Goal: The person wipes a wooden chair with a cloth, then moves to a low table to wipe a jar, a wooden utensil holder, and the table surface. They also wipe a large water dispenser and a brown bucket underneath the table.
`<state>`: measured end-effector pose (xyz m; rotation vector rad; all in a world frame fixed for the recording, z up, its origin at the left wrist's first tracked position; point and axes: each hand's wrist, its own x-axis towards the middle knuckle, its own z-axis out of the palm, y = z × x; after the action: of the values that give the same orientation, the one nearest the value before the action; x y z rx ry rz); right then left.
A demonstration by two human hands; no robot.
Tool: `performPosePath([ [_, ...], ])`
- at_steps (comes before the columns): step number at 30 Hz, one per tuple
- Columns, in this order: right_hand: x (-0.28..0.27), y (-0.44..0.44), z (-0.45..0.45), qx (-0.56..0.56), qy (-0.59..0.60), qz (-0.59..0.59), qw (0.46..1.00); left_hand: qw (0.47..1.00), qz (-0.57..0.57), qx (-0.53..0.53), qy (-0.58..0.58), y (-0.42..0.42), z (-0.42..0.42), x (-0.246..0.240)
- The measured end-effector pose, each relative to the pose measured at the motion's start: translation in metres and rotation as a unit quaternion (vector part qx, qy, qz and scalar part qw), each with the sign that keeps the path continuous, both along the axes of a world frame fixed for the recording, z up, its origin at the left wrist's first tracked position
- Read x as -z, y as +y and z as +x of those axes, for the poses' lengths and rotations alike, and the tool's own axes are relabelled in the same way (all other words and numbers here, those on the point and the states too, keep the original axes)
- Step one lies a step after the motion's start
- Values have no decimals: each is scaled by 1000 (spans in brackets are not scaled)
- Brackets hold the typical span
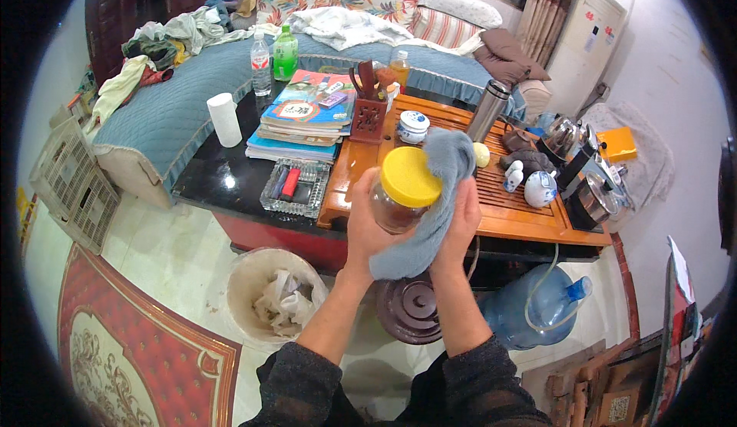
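Note:
A clear jar (394,211) with a yellow screw lid (411,177) is held up over the front edge of the tea table, slightly tilted. My left hand (368,225) grips the jar's left side, its thumb across the front. A grey-blue cloth (429,237) drapes along the jar's right side, its upper end bunched beside the lid. My right hand (458,225) presses that cloth from the right, and its fingers are partly hidden behind it. What the jar contains is hard to make out.
The wooden tea tray (357,185) bears a steel thermos (488,110), a lidded porcelain jar (413,126) and a small teapot (540,189). Left of it lie stacked books (305,110) and a glass ashtray (296,188). Below stand a waste bin (242,294) and a water jug (530,306).

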<state>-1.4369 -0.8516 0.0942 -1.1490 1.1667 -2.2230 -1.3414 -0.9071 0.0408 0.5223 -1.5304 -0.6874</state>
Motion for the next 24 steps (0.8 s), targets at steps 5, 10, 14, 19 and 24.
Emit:
performPosePath([
  [5,84,15,-19,144,311,124,931,992,81,68,65,10,8,-19],
  [10,51,32,4,39,61,-38,997,993,59,102,18,20,30,-41],
  [14,-1,28,13,-81,74,-41,993,968,67,239,44,29,38,-45],
  [19,36,28,-17,-227,-110,133,958,953,60,292,61,47,28,-50],
  [24,48,65,45,-211,-262,133,932,989,-8,98,111,39,16,-42],
])
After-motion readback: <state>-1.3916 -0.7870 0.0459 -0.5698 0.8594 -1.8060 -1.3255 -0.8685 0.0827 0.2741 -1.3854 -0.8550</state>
